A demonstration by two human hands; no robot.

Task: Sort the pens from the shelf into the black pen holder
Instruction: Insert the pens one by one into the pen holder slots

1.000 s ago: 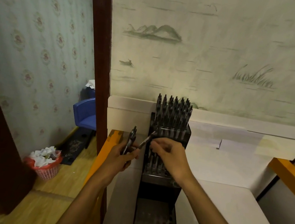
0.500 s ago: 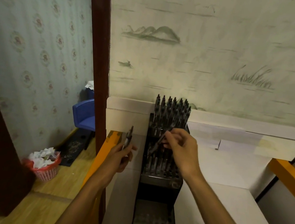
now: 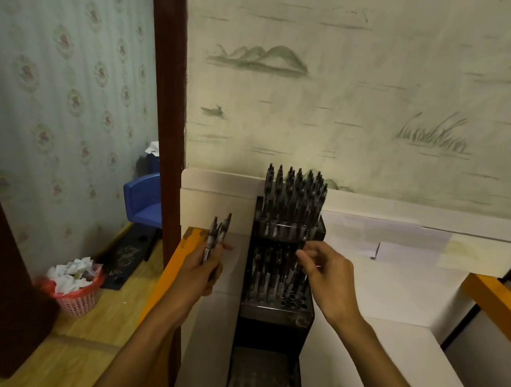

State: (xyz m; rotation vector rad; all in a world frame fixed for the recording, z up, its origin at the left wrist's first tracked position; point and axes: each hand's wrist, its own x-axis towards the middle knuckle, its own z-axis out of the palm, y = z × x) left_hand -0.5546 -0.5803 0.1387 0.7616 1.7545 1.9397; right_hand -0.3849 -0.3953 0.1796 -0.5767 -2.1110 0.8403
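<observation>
Black tiered pen holder (image 3: 275, 315) stands mid-shelf; right hand (image 3: 329, 276) pinches a pen (image 3: 299, 255) above it, left hand (image 3: 204, 270) grips spare pens (image 3: 216, 236) near the shelf's orange edge (image 3: 172, 266).

The room is dim, lit softly and evenly with no clear source. The pale wallpapered wall (image 3: 370, 95) above the hands is the brightest area. The tall black slotted plastic pen holder (image 3: 275, 319) between the hands sinks into murky shadow, its lower tiers grainy. No glare. Wide-angle distortion bends the dark brown wooden door frame (image 3: 166, 71) beyond the left hand (image 3: 199, 271); corners look soft.
</observation>
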